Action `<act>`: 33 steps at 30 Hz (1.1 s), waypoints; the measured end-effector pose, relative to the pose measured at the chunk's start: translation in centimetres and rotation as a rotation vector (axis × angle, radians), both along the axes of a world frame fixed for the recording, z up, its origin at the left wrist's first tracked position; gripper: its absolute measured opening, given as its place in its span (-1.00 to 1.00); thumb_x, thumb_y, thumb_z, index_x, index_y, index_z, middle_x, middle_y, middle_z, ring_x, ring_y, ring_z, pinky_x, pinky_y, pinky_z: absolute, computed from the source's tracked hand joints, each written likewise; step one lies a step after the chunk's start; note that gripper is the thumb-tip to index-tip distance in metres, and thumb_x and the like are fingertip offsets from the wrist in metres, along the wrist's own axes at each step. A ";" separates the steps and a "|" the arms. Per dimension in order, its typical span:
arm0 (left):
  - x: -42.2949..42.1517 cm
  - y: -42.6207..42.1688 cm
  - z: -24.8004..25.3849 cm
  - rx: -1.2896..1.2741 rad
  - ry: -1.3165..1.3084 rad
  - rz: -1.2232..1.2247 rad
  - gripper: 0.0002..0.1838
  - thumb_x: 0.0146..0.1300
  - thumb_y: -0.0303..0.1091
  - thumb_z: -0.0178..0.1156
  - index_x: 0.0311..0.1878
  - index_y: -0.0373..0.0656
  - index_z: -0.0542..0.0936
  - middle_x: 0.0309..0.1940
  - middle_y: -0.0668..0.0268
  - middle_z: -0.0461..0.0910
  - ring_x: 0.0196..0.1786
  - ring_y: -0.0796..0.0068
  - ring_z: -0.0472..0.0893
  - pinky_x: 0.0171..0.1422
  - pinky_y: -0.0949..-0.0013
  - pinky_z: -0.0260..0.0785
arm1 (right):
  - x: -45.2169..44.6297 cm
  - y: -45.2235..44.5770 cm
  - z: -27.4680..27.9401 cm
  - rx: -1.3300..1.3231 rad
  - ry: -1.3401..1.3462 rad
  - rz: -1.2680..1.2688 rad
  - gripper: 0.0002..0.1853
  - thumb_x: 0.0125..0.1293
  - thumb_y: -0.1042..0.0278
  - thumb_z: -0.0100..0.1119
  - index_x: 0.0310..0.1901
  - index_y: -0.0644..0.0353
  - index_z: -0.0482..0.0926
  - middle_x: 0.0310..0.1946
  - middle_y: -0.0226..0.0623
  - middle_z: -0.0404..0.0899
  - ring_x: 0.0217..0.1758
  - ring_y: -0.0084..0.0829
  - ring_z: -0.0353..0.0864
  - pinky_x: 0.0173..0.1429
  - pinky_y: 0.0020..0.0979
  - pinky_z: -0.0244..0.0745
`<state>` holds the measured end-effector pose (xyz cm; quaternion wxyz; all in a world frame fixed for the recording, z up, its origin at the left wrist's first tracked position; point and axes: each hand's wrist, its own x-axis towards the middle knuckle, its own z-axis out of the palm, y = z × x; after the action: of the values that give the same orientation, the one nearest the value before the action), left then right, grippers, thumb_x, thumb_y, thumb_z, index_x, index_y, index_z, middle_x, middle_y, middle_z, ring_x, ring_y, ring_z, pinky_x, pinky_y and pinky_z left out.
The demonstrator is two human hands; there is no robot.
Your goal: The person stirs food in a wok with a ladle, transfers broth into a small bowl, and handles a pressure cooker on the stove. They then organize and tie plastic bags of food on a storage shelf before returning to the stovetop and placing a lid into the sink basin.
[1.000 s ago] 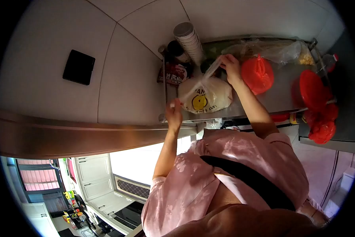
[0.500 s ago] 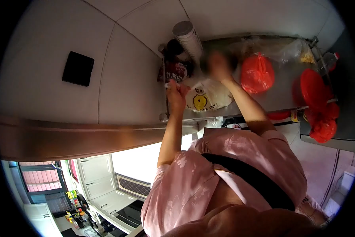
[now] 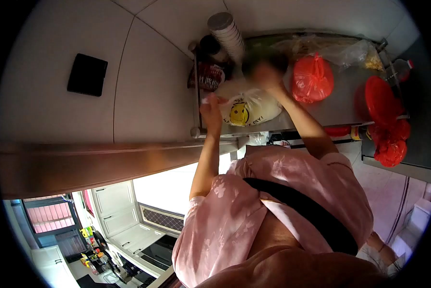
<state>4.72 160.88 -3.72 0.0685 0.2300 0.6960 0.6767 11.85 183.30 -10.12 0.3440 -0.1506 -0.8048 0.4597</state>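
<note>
My left hand [image 3: 212,115] is closed with its fingers pinched on the left edge of a whitish plastic bag [image 3: 266,111], which has a yellow smiley face and black lettering. The bag lies on a grey metal shelf [image 3: 338,108]. My right hand [image 3: 270,80] reaches over the back of the bag to a dark round thing [image 3: 250,60], perhaps a bowl. A blur covers that hand's fingers, so their grip cannot be made out. Beside my left hand lies a dark red printed food packet [image 3: 209,76].
Stacked pale cups [image 3: 229,38] lean behind the packet, next to a dark jar [image 3: 209,45]. To the right are a tied red bag [image 3: 313,79], clear bags [image 3: 342,50], a red basin [image 3: 381,98], and a bottle [image 3: 401,71]. A black wall plate [image 3: 87,75] is on the left.
The camera view has tilted slightly, so the shelf sits a little higher in the picture. My left hand keeps its hold on the bag's edge; my right hand stays by the dark round thing.
</note>
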 end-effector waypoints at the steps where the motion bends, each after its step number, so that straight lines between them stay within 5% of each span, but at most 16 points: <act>1: 0.1 -0.1 0.7 0.001 0.002 -0.004 -0.52 0.29 0.02 0.12 -0.55 -0.19 0.35 -0.67 0.35 0.34 -0.46 0.34 0.45 -0.17 0.25 0.36 | 1.2 -0.9 1.7 0.001 0.002 -0.004 -0.84 0.20 0.39 0.12 -0.22 0.26 0.53 -0.21 -0.24 0.55 -0.06 -0.23 0.53 0.00 -0.29 0.45; 3: 0.5 -0.5 2.1 -0.303 0.645 -0.049 -0.56 0.06 -0.07 0.37 -0.24 -0.21 0.43 -0.03 0.11 0.47 0.12 0.26 0.44 0.18 0.25 0.23 | 3.7 -2.9 4.4 0.146 0.059 0.113 -0.60 0.13 0.38 0.27 -0.01 0.32 0.46 -0.04 -0.13 0.48 0.07 -0.14 0.46 0.12 -0.25 0.38; 4: 0.7 -0.8 1.9 -0.308 0.645 -0.050 -0.56 0.06 -0.07 0.37 -0.24 -0.21 0.43 -0.03 0.11 0.47 0.12 0.26 0.44 0.18 0.25 0.23 | 4.4 -3.5 4.8 0.141 0.059 0.114 -0.60 0.13 0.38 0.27 -0.01 0.32 0.46 -0.04 -0.13 0.48 0.07 -0.14 0.46 0.12 -0.25 0.38; 6: 0.5 -0.8 0.4 -0.337 0.533 0.028 0.03 -0.28 0.10 0.52 0.16 -0.39 0.27 0.25 -0.04 0.19 0.30 0.12 0.22 0.31 0.19 0.11 | 5.3 -4.0 5.1 0.278 0.122 0.003 -0.27 0.05 0.26 0.38 0.23 0.31 0.26 0.16 0.01 0.32 0.22 -0.07 0.33 0.25 -0.20 0.27; 7: 0.3 -1.0 -0.7 -0.336 0.544 0.028 0.03 -0.28 0.10 0.52 0.16 -0.39 0.27 0.25 -0.04 0.19 0.30 0.12 0.22 0.31 0.19 0.11 | 5.6 -4.0 5.0 0.279 0.132 -0.001 -0.27 0.05 0.26 0.38 0.23 0.31 0.26 0.16 0.01 0.32 0.22 -0.07 0.33 0.25 -0.20 0.27; 9: 0.8 -2.1 -2.7 -0.283 0.478 -0.035 0.36 -0.30 0.16 0.51 0.38 -0.40 -0.12 0.41 -0.11 -0.19 0.44 0.04 -0.06 0.46 0.19 -0.15 | 6.9 -4.0 4.2 0.118 0.105 -0.127 -0.06 0.00 0.17 0.43 0.33 0.31 0.07 0.25 0.09 0.18 0.31 0.00 0.21 0.32 -0.17 0.17; 13: 2.8 -2.5 -5.1 -0.204 0.271 0.087 0.44 -0.30 0.25 0.46 0.42 -0.35 -0.26 0.42 -0.12 -0.24 0.48 -0.02 -0.21 0.50 0.11 -0.34 | 7.5 -5.1 1.0 0.210 0.057 -0.290 -0.11 0.05 0.09 0.38 0.29 0.36 0.11 0.20 0.10 0.24 0.22 0.05 0.28 0.24 -0.11 0.22; 15: 2.1 -2.7 -6.9 -0.425 0.587 0.071 0.30 -0.25 0.18 0.46 0.44 -0.22 -0.11 0.43 -0.02 -0.15 0.46 -0.01 -0.12 0.51 0.09 -0.30 | 7.3 -5.7 0.9 0.143 -0.021 -0.238 -0.16 0.08 0.11 0.34 0.30 0.32 0.12 0.22 0.06 0.22 0.24 0.03 0.25 0.28 -0.12 0.18; 17: 1.9 -1.8 -3.3 -0.622 0.762 0.024 0.23 -0.25 0.23 0.43 0.41 -0.20 0.02 0.40 -0.04 -0.06 0.45 -0.04 -0.08 0.50 0.05 -0.27 | 7.2 -6.4 1.7 0.078 -0.099 -0.182 -0.20 0.11 0.14 0.30 0.30 0.28 0.13 0.23 0.02 0.20 0.26 0.01 0.22 0.31 -0.13 0.13; 19: 1.5 -1.0 -2.2 -0.818 0.940 -0.025 0.16 -0.25 0.27 0.40 0.38 -0.17 0.16 0.38 -0.06 0.03 0.43 -0.06 -0.05 0.49 0.02 -0.24 | 7.4 -7.0 3.5 0.231 -0.217 -0.073 -0.26 0.07 0.18 0.29 0.28 0.19 0.21 0.22 -0.01 0.21 0.25 0.03 0.20 0.29 -0.05 0.09; 21: 1.0 -0.3 -2.7 -0.649 0.793 -0.197 -0.05 -0.22 0.37 0.30 0.24 -0.01 0.43 0.39 -0.04 0.03 0.44 -0.15 -0.12 0.43 -0.12 -0.22 | 7.2 -7.4 3.6 0.245 -0.187 -0.121 -0.26 0.03 0.20 0.31 0.27 0.10 0.24 0.27 -0.04 0.18 0.31 0.00 0.15 0.29 -0.02 0.05; 24: 0.9 0.2 -3.3 -0.542 0.786 -0.132 -0.14 -0.21 0.35 0.30 0.16 0.03 0.50 0.29 0.06 0.22 0.38 -0.14 0.03 0.40 -0.10 -0.10 | 7.1 -7.3 3.2 0.318 -0.217 -0.157 -0.28 0.02 0.20 0.32 0.25 0.09 0.28 0.29 -0.05 0.16 0.32 0.00 0.14 0.28 -0.03 0.07; 33: 0.7 0.1 -4.4 -0.599 0.859 -0.156 -0.13 -0.21 0.29 0.32 0.15 -0.09 0.46 0.08 0.13 0.41 0.22 -0.05 0.27 0.30 -0.05 0.07 | 6.9 -7.4 2.6 0.381 -0.144 -0.158 -0.31 0.01 0.18 0.32 0.23 0.06 0.33 0.28 -0.10 0.21 0.33 -0.02 0.15 0.28 -0.05 0.07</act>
<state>5.41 160.99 -8.14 -0.1102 0.5080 0.8050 0.2859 18.70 175.94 -7.57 0.3429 -0.1782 -0.8852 0.2590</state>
